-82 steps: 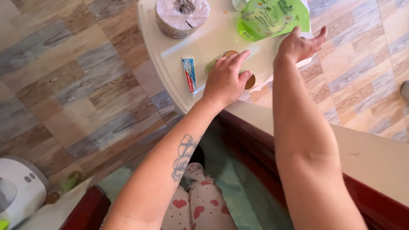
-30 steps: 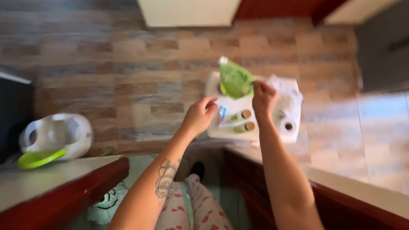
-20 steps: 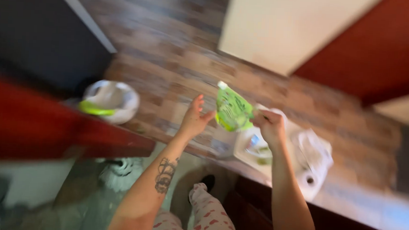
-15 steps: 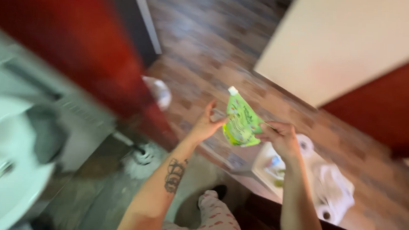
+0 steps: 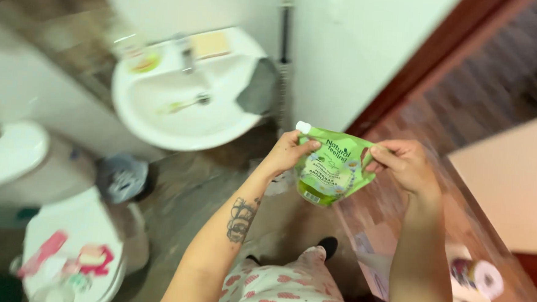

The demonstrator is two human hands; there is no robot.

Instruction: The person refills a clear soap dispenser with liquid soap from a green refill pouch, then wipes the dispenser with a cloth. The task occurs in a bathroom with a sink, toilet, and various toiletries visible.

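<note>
In a bathroom with a white sink (image 5: 185, 104) far left, a green spouted pouch (image 5: 332, 166) hangs mid-air between both hands, left hand (image 5: 287, 153) fingers pinching its left edge, right hand (image 5: 405, 164) fingers gripping its right edge

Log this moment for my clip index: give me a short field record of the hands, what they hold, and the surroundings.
setting: bathroom, seen from above
left hand: grip on the pouch's left edge, near the cap
right hand: grip on the pouch's right edge
held item: green refill pouch with white cap, in the air between both hands
ahead: white sink
left: toilet with small items on its lid
lower right: paper roll
</note>
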